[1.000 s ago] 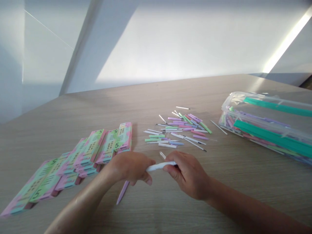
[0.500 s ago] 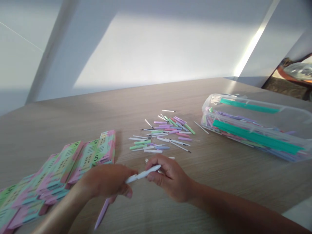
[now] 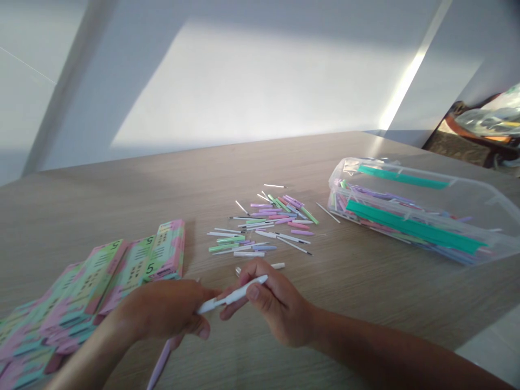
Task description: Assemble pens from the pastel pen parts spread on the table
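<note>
Between my hands is a white pen (image 3: 239,293), slanting up to the right, with a step in its barrel near the left end. My left hand (image 3: 170,311) pinches that lower left end. My right hand (image 3: 276,303) grips the tapered part between thumb and fingers. Below my left hand a purple pen (image 3: 159,364) sticks out; I cannot tell whether it is held or lies on the table. Just beyond my hands lies a scattered heap of pen parts (image 3: 266,225), with purple, green, pink, blue and white barrels and thin white refills.
Several pink and green boxes (image 3: 87,290) marked 5 are stacked at the left on the wooden table (image 3: 203,179). At the right stands a clear plastic bin (image 3: 491,216) with teal strips, holding many coloured pens. A white wall (image 3: 252,86) rises behind the table.
My right hand's fingers have opened out somewhat under the white pen, and more of its barrel shows. My left hand stays on its end. The whole view has shifted slightly.
</note>
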### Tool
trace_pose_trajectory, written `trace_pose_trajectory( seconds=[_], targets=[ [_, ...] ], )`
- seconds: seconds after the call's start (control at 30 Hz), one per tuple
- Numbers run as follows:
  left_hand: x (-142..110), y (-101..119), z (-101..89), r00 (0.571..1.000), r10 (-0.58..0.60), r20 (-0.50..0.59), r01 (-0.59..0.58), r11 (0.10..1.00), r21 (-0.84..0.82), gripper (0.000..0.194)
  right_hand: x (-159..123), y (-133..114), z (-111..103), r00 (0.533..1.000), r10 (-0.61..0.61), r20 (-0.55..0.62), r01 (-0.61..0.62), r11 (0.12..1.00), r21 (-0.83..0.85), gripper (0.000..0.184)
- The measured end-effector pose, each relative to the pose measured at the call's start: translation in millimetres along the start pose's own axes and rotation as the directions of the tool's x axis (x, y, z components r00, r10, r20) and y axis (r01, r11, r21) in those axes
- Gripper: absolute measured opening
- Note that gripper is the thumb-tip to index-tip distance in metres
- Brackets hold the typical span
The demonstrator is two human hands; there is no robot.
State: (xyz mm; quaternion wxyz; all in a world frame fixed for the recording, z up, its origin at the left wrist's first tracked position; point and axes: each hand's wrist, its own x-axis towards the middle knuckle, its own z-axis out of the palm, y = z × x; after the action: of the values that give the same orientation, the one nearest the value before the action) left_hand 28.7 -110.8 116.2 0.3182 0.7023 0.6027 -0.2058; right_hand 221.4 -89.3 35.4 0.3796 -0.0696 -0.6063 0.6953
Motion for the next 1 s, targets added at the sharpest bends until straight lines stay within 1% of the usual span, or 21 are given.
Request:
trace_pose_trajectory(
  seconds=[0.1,0.17,0.27,0.33,0.37,0.43,0.53,0.63,0.77,0.87,0.93,1.0],
  targets=[
    [2,-4,0.9,1.000,0.014,-0.023,-0.014,1.000,0.007,0.019,2,2,-1,1.000,0.005,0.004,-0.005,0.999,0.032,0.034],
    [2,-6,1.1,1.000,0.000,-0.029,0.000,1.000,0.010,0.016,2,2,-3,1.000,-0.010,0.005,0.010,1.000,0.017,0.036],
    [3,-5,0.7,0.999,-0.023,-0.032,0.023,1.000,0.002,0.015,3,1,-5,0.998,-0.063,0.009,0.064,0.990,-0.123,0.033],
    [3,-3,0.1,0.999,-0.043,0.001,0.043,0.999,-0.010,0.015,3,-1,-5,0.995,-0.104,0.000,0.102,0.970,-0.222,0.032],
    [3,-3,-0.3,0.999,-0.046,0.018,0.046,0.999,-0.012,0.016,4,-2,-5,0.994,-0.113,-0.005,0.108,0.964,-0.241,0.032],
    [2,-2,-0.9,0.999,-0.041,0.019,0.041,0.999,-0.005,0.017,4,-4,-5,0.996,-0.090,-0.011,0.086,0.974,-0.211,0.034],
    [1,-2,-1.0,0.999,-0.033,-0.004,0.033,0.999,0.010,0.019,5,-5,-4,0.999,-0.045,-0.024,0.042,0.994,-0.099,0.038],
    [0,-2,-1.2,0.999,-0.035,0.009,0.035,0.999,-0.017,0.019,5,-3,-4,0.999,-0.027,-0.042,0.028,0.999,0.017,0.041],
    [-1,-1,-2.8,0.998,-0.059,0.026,0.060,0.998,-0.034,0.017,5,-4,-5,0.999,0.030,0.014,-0.031,0.993,0.116,0.046],
    [1,-3,-3.5,1.000,-0.025,-0.001,0.025,1.000,0.007,0.021,5,-4,-8,0.999,0.027,0.024,-0.029,0.993,0.118,0.045],
    [2,-6,-3.6,0.999,0.014,-0.029,-0.013,0.999,0.036,0.026,6,-3,-10,1.000,-0.008,-0.011,0.008,0.998,0.061,0.044],
    [2,-8,-3.8,0.999,0.042,-0.033,-0.040,0.998,0.043,0.030,6,0,-13,0.998,-0.043,-0.050,0.042,0.999,-0.006,0.044]
  ],
)
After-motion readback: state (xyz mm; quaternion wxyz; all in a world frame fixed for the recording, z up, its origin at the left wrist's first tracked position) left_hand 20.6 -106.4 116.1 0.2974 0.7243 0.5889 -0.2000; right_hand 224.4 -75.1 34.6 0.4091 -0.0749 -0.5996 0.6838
